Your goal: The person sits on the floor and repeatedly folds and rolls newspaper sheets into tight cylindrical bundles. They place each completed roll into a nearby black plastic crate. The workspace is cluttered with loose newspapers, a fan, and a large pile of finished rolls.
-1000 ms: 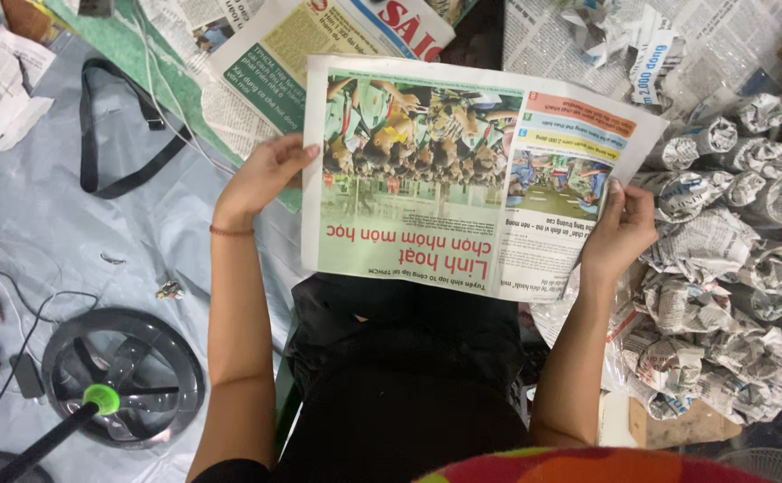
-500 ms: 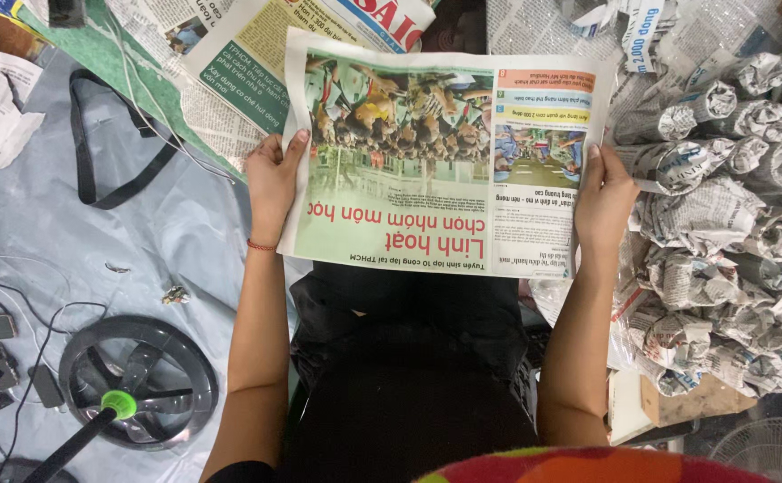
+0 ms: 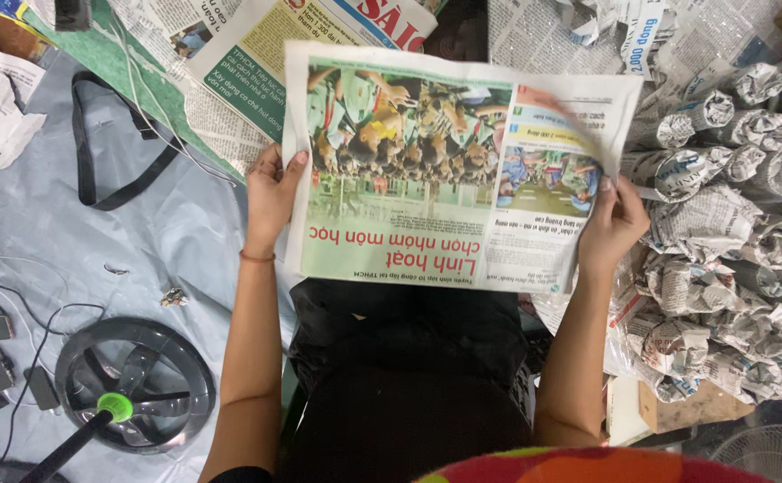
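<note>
Left hand: my left hand (image 3: 272,192) grips the left edge of the newspaper sheet (image 3: 436,170), thumb on top and fingers curled behind, pressed together on the paper.
Right hand: my right hand (image 3: 613,228) pinches the sheet's right edge low down, so the page stays stretched flat between both grips.
Newspaper sheet: held open in the air over my lap, print upside down to me, its top right corner curling and blurred.
Why so: a grip on each side keeps the thin page taut, I judge.
Around: wrapped newspaper bundles (image 3: 731,224) are piled at my right; a grey sheet (image 3: 158,233) covers the floor at my left, with a black strap (image 3: 105,152) and a round black fan grille (image 3: 136,385).
Change: the sheet sat tilted a second ago; now it is squarer and nearer, and the corner has begun to fold.
</note>
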